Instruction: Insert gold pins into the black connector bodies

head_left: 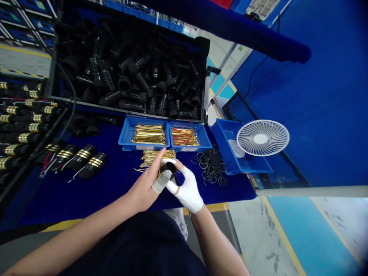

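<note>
Between both hands, above the front of the blue-covered table point(115, 184), is a black cylindrical part point(169, 167) with its round hollow end turned up. My left hand point(148, 186), with a covering on its thumb, is closed round the part's left side. My right hand point(188, 189), in a white glove with bare fingertips, grips it from the right. Fingers hide most of the part. Just behind them lies a pile of gold strips point(149, 155). To the right of my hands is a heap of thin black rings point(212, 165).
Two blue bins hold gold strips point(149, 134) and gold strips with red wires point(184, 137). Behind stands a large black crate point(205, 76) of ribbed black parts. Gold-banded cylinders with wires point(93, 165) lie at left. A white fan point(263, 138) stands over a blue tray point(230, 153) at right.
</note>
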`<state>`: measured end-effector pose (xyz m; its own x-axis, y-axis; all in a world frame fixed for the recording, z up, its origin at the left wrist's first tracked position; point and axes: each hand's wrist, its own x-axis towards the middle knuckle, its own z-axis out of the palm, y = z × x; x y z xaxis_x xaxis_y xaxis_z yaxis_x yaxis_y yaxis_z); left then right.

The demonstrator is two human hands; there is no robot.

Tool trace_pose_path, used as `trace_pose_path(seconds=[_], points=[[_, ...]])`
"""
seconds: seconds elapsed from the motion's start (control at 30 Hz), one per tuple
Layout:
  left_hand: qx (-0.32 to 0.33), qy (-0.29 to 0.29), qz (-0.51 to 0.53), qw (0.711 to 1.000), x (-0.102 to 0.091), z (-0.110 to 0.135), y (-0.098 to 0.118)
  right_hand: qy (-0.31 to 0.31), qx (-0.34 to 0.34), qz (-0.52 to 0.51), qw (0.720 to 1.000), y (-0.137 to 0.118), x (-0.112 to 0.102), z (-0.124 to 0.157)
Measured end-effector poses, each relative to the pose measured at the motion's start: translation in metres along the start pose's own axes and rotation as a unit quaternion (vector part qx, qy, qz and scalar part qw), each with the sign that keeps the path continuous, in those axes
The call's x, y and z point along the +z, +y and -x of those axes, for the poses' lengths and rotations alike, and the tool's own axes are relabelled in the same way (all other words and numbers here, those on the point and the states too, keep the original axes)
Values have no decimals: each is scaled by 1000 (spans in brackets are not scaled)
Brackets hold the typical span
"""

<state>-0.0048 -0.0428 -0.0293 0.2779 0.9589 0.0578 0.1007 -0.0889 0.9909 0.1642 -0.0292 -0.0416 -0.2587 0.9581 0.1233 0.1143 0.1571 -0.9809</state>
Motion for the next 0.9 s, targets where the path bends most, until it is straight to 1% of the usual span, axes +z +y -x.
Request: trace_pose_path(seconds=[0.07, 0.13, 0.17, 0.2, 0.23, 0.3, 0.37, 0.4, 0.43, 0.5, 0.53, 0.57, 0.6, 0.63, 0.67, 0.7, 0.73, 0.77, 0.8, 0.9], points=[[-45, -3, 52, 998, 4, 1, -7, -34, 27, -32, 999, 0, 3, 0], [-110, -25, 137, 984, 8, 4, -17, -53, 77, -93, 991, 4, 5, 0], [-146, -40, 186, 971, 10, 6, -21, -58, 94, -117, 987, 6, 5, 1], [-185, -57, 240, 951, 11, 8, -25, -60, 99, -130, 985, 8, 5, 1], [-225, -79, 294, 926, 12, 11, -28, -60, 93, -130, 985, 9, 5, 2], [-287, -133, 401, 860, 13, 14, -32, -57, 58, -103, 991, 7, 5, 5], [-303, -172, 487, 801, 14, 14, -31, -49, 21, -62, 997, 2, 5, 7], [-300, -178, 516, 782, 14, 13, -30, -48, 6, -36, 998, 1, 3, 8], [-294, -172, 537, 772, 13, 11, -28, -49, -7, -4, 999, 0, -1, 8], [-291, -137, 555, 767, 12, 6, -22, -35, -22, 108, 993, 4, -15, 4], [-295, -113, 558, 767, 12, 3, -19, -19, -20, 193, 981, 8, -26, 1], [-302, -89, 560, 766, 10, 1, -17, 4, -10, 291, 957, 14, -38, -2], [-311, -68, 563, 763, 9, -1, -15, 24, 15, 397, 918, 22, -51, -6], [-319, -53, 566, 759, 7, -2, -13, 31, 53, 485, 872, 29, -63, -9], [-324, -41, 569, 755, 6, -2, -12, 29, 89, 550, 830, 36, -74, -12], [-326, -36, 573, 751, 4, -3, -12, 18, 115, 596, 794, 43, -82, -14], [-327, -33, 575, 749, 4, -3, -12, 4, 131, 625, 770, 48, -87, -15], [-327, -31, 575, 749, 3, -3, -12, -12, 134, 638, 758, 52, -89, -15], [-329, -32, 574, 750, 3, -3, -13, -25, 127, 640, 757, 55, -90, -13], [-331, -29, 564, 756, 4, -3, -13, -41, 95, 611, 785, 57, -87, -8]])
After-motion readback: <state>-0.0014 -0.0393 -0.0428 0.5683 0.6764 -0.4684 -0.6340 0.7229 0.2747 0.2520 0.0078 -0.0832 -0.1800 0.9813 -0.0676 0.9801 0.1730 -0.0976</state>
